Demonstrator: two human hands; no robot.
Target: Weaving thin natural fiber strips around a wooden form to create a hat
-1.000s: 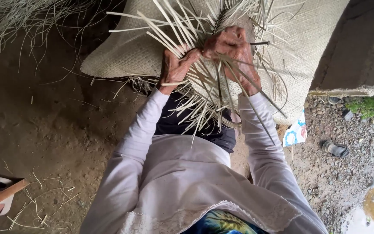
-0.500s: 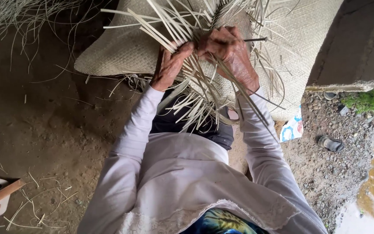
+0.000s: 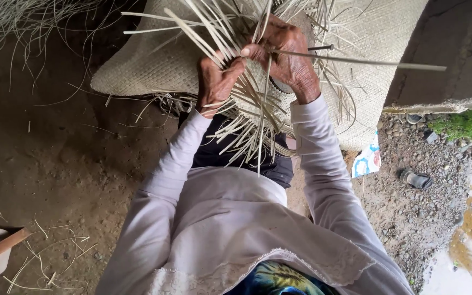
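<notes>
Head view | left hand (image 3: pixel 217 82) fingers gripping flat pale strips (image 3: pixel 247 128) | right hand (image 3: pixel 285 54) fingers pinching one long strip (image 3: pixel 356 61) | woven mat (image 3: pixel 154 65)

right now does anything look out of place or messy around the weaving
One long strip juts out sideways to the right from the right hand, well past the other loose strips. Cut strip scraps litter the dirt floor at lower left, and a single sandal lies alone on the gravel. The woven mat itself looks intact.
</notes>
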